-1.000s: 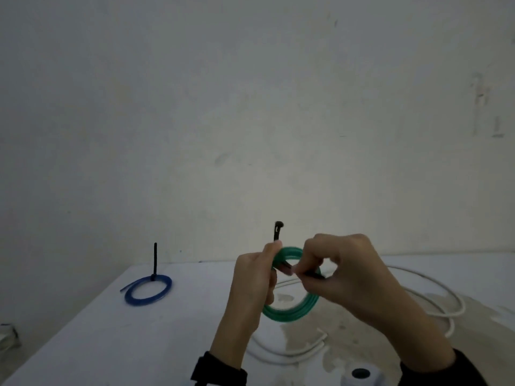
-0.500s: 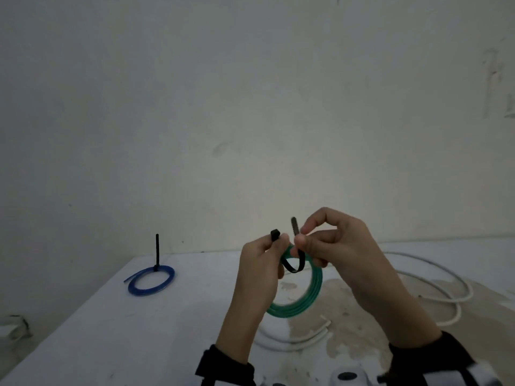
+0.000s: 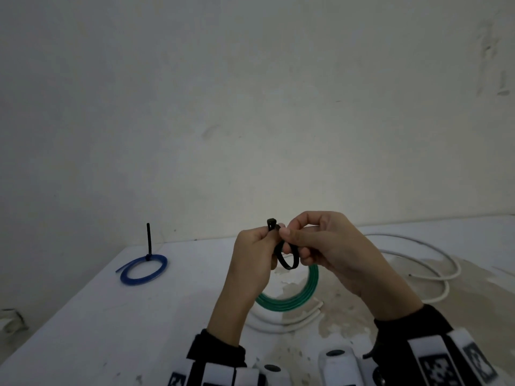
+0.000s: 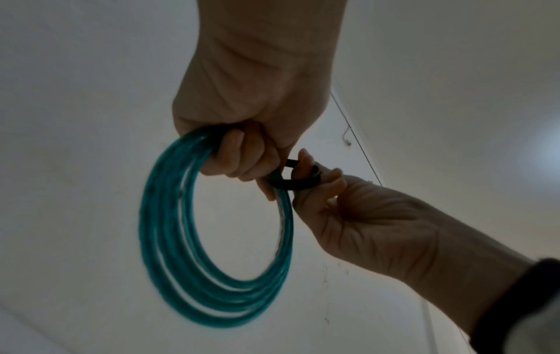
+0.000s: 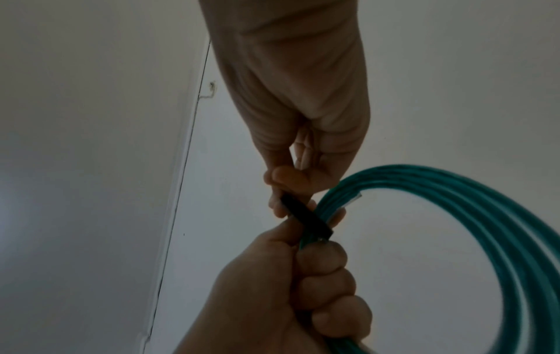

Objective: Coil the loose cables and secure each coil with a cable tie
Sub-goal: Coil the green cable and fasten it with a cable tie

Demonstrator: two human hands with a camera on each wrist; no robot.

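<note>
- Our left hand holds the green coil up off the table, fingers curled tight round the bundle and pinching the head end of the black cable tie.
- Our right hand pinches the tie's tail between thumb and forefinger, right at the head.
- Change: 1 s ago the tie stood straight up from the coil; 0.5 s ago it was bent over with tail and head apart; now the 2 ends meet and the strap forms a loose loop round the strands.
- Whether the tail tip is already in the head slot, we cannot tell; fingers cover it.
- Meaning: threading in hand; the pull-tight is next, loop not cinched yet.
- Blue coil lies tied far left, its tie tail upright. White cable lies loose on the right, not yet coiled.
</note>
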